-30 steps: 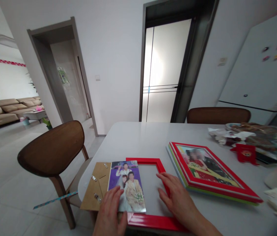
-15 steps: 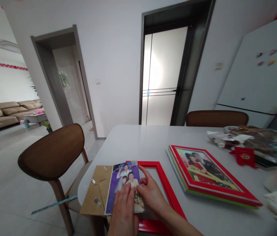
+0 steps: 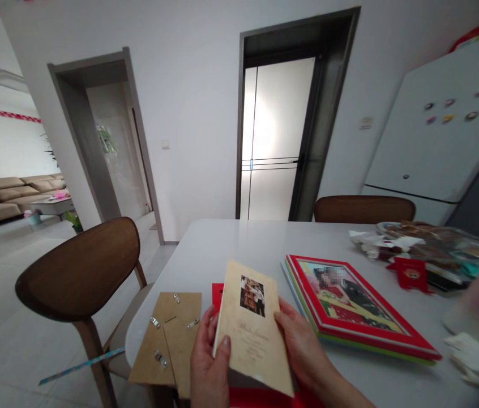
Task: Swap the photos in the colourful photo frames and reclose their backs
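Both hands hold up a cream printed card [image 3: 253, 326], with a small photo and lines of script on the side facing me. My left hand [image 3: 209, 365] grips its lower left edge, thumb on the front. My right hand [image 3: 299, 343] supports its right edge from behind. Left of the card, a brown backing board [image 3: 166, 334] with metal clips lies on the white table [image 3: 239, 243]. Behind and below the card lies a red picture frame [image 3: 218, 297], mostly hidden. To the right of my right hand sits a stack of red-edged framed pictures [image 3: 350, 309].
At the table's far right are a clear bag of mixed items [image 3: 439, 249], a red paper ornament [image 3: 410, 273] and pale paper [image 3: 475, 354]. Wooden chairs [image 3: 78, 266] stand at the left and far sides. A fridge [image 3: 435, 124] stands to the right.
The purple-backed photo no longer lies on the backing board. My hands have raised a card, cream side toward me, above the red frame. The view has shifted slightly.
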A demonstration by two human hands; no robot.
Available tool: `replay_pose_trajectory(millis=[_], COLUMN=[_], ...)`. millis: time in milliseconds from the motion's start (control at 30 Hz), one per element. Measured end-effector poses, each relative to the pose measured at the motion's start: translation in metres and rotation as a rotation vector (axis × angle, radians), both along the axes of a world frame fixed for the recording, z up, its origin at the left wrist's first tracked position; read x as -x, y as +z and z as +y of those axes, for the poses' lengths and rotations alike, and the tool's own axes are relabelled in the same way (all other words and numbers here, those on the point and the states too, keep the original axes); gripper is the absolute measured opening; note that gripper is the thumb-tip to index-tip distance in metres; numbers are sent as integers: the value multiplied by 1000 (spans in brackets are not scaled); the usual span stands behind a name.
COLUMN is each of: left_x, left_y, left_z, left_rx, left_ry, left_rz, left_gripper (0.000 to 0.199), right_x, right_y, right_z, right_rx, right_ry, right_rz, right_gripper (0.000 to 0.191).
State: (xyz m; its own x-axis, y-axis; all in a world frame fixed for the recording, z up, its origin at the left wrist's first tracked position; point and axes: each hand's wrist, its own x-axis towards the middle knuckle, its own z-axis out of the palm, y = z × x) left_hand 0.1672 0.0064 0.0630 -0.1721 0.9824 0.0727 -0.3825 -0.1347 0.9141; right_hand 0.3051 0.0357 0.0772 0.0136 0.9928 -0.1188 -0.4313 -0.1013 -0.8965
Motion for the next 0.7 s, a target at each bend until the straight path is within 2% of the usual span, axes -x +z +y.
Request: replay_pose_trajectory(millis=[67, 167, 233, 300, 400, 500, 600, 700], left_x=[8, 21, 26, 28, 29, 29, 29, 28], left_y=[-9, -26, -36, -43, -49, -56, -64, -70], left_z=[4, 5, 3, 0, 0, 1, 3, 4], left_rx=[-17, -76, -179, -295, -445, -549, -599, -611], left_ry=[-22, -77, -121, -142, -141, -133, -133, -94], left_rz=[119, 513, 793, 988, 1150, 1258, 1345, 1416], left_gripper=[57, 50, 50, 52, 53, 51, 51, 49], right_x=[-16, -30, -32, -29, -22, -21, -24, -25], right_y=[2, -5, -12, -19, -24, -20, -15, -16], right_z=[3, 11, 17, 22, 28, 30, 29, 26], right_rx=[51, 81, 51, 12, -58, -153, -209, -181], right_ry=[26, 23, 16, 10, -15, -13, -9, -57], right_rz=[-86, -265, -374, -462, -625, -965, -1237, -1349], right_gripper=[49, 49, 49, 48, 46, 41, 33, 25])
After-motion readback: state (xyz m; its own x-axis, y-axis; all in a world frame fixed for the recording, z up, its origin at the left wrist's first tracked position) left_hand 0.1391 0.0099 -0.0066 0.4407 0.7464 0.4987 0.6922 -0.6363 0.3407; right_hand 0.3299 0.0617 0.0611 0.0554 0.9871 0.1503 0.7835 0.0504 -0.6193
